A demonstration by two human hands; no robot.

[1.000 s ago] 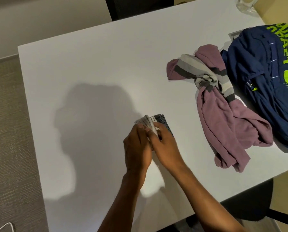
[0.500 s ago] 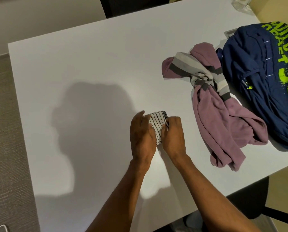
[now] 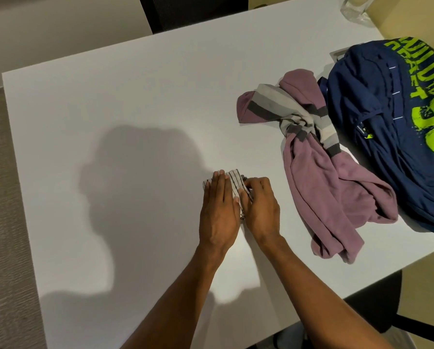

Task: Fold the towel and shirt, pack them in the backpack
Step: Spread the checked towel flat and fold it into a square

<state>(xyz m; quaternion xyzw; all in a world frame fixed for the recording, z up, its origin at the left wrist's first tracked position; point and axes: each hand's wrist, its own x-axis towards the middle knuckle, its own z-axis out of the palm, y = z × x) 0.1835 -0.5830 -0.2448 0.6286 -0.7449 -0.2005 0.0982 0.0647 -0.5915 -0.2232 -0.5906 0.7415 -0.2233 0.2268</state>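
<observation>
A small white towel [image 3: 236,181] with thin dark stripes lies folded into a compact wad on the white table [image 3: 135,102]. My left hand [image 3: 219,210] presses flat on its left part with straight fingers. Beside it, my right hand [image 3: 260,206] has its fingers curled on the towel's right edge. Most of the towel is hidden under both hands. A crumpled mauve shirt [image 3: 321,177] with grey and white stripes lies unfolded to the right. The navy backpack [image 3: 397,127] with lime-green lettering lies at the table's right edge, touching the shirt.
A clear glass object [image 3: 357,7] stands at the table's far right corner. A dark chair back [image 3: 195,13] is behind the far edge, and another chair [image 3: 377,306] sits below the near right edge. A flat grey item [image 3: 338,53] peeks out behind the backpack.
The towel was held up between both hands, then laid down. My left hand has flattened onto it and my right hand has settled on its right edge.
</observation>
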